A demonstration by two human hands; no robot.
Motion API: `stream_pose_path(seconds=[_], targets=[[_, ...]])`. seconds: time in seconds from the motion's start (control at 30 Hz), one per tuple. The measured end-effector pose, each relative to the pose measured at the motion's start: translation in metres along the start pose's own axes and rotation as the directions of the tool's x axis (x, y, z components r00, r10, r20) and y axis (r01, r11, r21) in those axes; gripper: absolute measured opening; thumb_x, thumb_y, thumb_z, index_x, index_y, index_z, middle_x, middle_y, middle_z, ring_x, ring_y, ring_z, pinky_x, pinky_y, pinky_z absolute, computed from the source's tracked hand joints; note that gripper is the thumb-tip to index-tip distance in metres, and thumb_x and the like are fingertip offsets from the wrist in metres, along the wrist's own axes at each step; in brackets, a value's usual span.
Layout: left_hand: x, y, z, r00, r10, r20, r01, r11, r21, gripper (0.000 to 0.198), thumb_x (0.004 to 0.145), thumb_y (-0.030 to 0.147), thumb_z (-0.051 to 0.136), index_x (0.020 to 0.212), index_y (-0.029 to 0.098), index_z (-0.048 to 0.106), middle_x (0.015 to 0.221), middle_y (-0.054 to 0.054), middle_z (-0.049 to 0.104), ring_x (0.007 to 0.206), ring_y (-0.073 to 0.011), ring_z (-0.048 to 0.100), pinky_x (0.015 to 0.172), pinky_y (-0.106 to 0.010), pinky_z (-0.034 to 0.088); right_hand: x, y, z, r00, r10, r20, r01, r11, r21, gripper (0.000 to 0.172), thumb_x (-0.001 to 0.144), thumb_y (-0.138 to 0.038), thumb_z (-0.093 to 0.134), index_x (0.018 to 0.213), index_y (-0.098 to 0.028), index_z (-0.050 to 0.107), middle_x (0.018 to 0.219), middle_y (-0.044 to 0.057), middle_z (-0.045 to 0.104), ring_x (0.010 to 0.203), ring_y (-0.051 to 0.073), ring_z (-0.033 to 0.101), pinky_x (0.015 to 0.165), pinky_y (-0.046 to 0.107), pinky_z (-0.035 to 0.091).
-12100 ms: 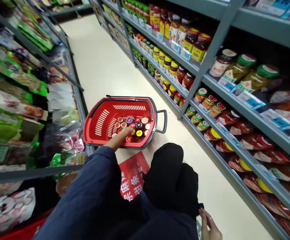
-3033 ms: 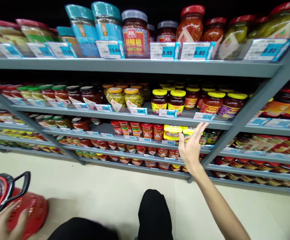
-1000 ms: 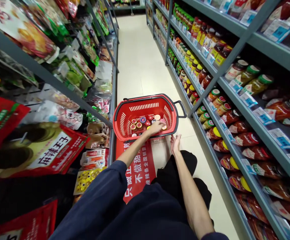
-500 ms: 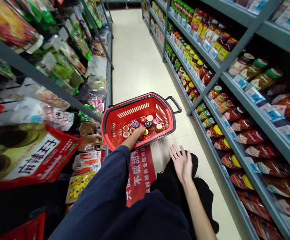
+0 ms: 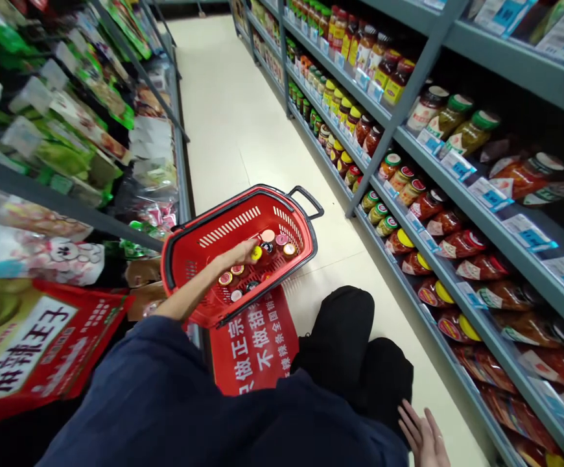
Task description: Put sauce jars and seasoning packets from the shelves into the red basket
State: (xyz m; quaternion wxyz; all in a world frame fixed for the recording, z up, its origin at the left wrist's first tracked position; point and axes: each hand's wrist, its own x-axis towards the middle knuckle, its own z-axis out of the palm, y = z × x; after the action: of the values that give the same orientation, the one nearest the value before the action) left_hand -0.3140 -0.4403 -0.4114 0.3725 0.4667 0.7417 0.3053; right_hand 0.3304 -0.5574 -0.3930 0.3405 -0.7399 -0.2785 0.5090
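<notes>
Jars (image 5: 268,248) stand in the red basket (image 5: 267,215) near the middle of the frame, most with lids upward, which makes each one easy to single out from above. They crowd towards the basket's right end and its near side, probably propping one another up. Flat on the floor (image 5: 214,123), the basket likely needs no hand to steady it, and its handle (image 5: 310,195), swung out towards the upper right, leaves the mouth free.

The left hand (image 5: 238,253) comes in from the lower left, over the jars, its fingertips at or just above a yellow lid (image 5: 257,253). Its fingers look narrowed, but from this angle I cannot tell whether they grip anything. At the lower right, well apart from the jars, the right hand (image 5: 426,436) is spread loosely beside a knee (image 5: 389,373), with nothing visible in it, perhaps for balance.
</notes>
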Motion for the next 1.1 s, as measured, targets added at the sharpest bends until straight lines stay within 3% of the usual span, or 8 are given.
stream_pose_path(seconds=[0.1, 0.2, 0.33, 0.43, 0.6, 0.73, 0.97, 1.1], targets=[[-0.019, 0.036, -0.055, 0.999, 0.035, -0.021, -0.034, 0.999, 0.026, 0.041, 0.064, 0.042, 0.082, 0.086, 0.019, 0.056, 0.079, 0.001, 0.061, 0.074, -0.0173, 0.055, 0.07, -0.029, 0.045, -0.007, -0.032, 0.052, 0.983, -0.096, 0.153, 0.105, 0.993, -0.051, 0.082, 0.086, -0.068, 0.064, 0.149, -0.022, 0.042, 0.134, 0.018, 0.067, 0.122, 0.035, 0.067, 0.114, 0.06, 0.044], [-0.042, 0.104, -0.08, 0.981, 0.192, -0.018, -0.192, 0.967, -0.165, 0.043, 0.073, 0.047, 0.078, 0.099, 0.018, 0.059, 0.091, -0.002, 0.065, 0.08, -0.0172, 0.059, 0.073, -0.029, 0.047, -0.025, -0.09, 0.113, 0.876, -0.242, 0.417, 0.286, 0.957, -0.045, 0.069, 0.092, -0.062, 0.06, 0.147, -0.023, 0.046, 0.139, 0.017, 0.064, 0.121, 0.032, 0.067, 0.113, 0.057, 0.046], [-0.067, 0.221, -0.044, 0.896, 0.442, 0.047, -0.375, 0.809, -0.453, 0.056, 0.072, 0.057, 0.079, 0.107, 0.016, 0.067, 0.106, -0.008, 0.071, 0.095, -0.022, 0.065, 0.083, -0.031, 0.051, -0.073, -0.182, 0.172, 0.576, -0.492, 0.653, 0.505, 0.842, 0.19, 0.057, 0.099, -0.046, 0.059, 0.151, -0.03, 0.043, 0.152, 0.012, 0.054, 0.128, 0.025, 0.063, 0.115, 0.048, 0.046], [-0.088, 0.308, 0.011, 0.859, 0.504, 0.089, -0.412, 0.783, -0.466, 0.053, 0.076, 0.062, 0.075, 0.1, 0.015, 0.07, 0.097, -0.008, 0.074, 0.088, -0.0211, 0.067, 0.078, -0.029, 0.052, -0.101, -0.229, 0.184, 0.463, -0.665, 0.586, 0.562, 0.732, 0.385, 0.083, 0.087, -0.041, 0.077, 0.157, -0.034, 0.032, 0.162, 0.01, 0.041, 0.133, 0.026, 0.059, 0.112, 0.044, 0.05], [-0.123, 0.406, 0.089, 0.713, 0.674, 0.192, -0.574, 0.719, -0.392, 0.063, 0.084, 0.073, 0.06, 0.1, 0.013, 0.072, 0.093, -0.009, 0.074, 0.081, -0.02, 0.068, 0.066, -0.027, 0.053, -0.106, -0.25, 0.129, 0.601, -0.756, 0.261, 0.54, 0.624, 0.565, 0.065, 0.084, -0.043, 0.079, 0.141, -0.027, 0.051, 0.136, 0.009, 0.065, 0.116, 0.026, 0.069, 0.098, 0.042, 0.06], [-0.14, 0.439, 0.145, 0.578, 0.744, 0.336, -0.501, 0.648, -0.573, 0.07, 0.086, 0.075, 0.057, 0.115, 0.013, 0.071, 0.098, -0.013, 0.076, 0.084, -0.022, 0.072, 0.07, -0.03, 0.058, -0.098, -0.246, 0.054, 0.602, -0.771, 0.208, 0.469, 0.552, 0.69, 0.05, 0.095, -0.062, 0.056, 0.117, -0.018, 0.063, 0.114, 0.013, 0.073, 0.084, 0.023, 0.074, 0.066, 0.036, 0.063], [-0.196, 0.476, 0.241, 0.523, 0.75, 0.406, -0.335, 0.619, -0.711, 0.068, 0.081, 0.061, 0.074, 0.13, 0.016, 0.064, 0.128, -0.016, 0.071, 0.114, -0.0294, 0.07, 0.093, -0.037, 0.058, -0.087, -0.234, -0.028, 0.616, -0.788, 0.002, 0.607, 0.476, 0.637, 0.049, 0.095, -0.052, 0.063, 0.134, -0.024, 0.054, 0.12, 0.009, 0.07, 0.093, 0.022, 0.071, 0.067, 0.033, 0.061], [-0.215, 0.49, 0.274, 0.559, 0.741, 0.372, -0.288, 0.595, -0.751, 0.064, 0.079, 0.05, 0.081, 0.131, 0.017, 0.063, 0.134, -0.014, 0.069, 0.122, -0.0291, 0.066, 0.104, -0.038, 0.054, -0.085, -0.23, -0.062, 0.574, -0.815, -0.079, 0.768, 0.502, 0.399, 0.058, 0.093, -0.054, 0.065, 0.142, -0.027, 0.051, 0.129, 0.01, 0.065, 0.108, 0.024, 0.066, 0.085, 0.036, 0.06]])
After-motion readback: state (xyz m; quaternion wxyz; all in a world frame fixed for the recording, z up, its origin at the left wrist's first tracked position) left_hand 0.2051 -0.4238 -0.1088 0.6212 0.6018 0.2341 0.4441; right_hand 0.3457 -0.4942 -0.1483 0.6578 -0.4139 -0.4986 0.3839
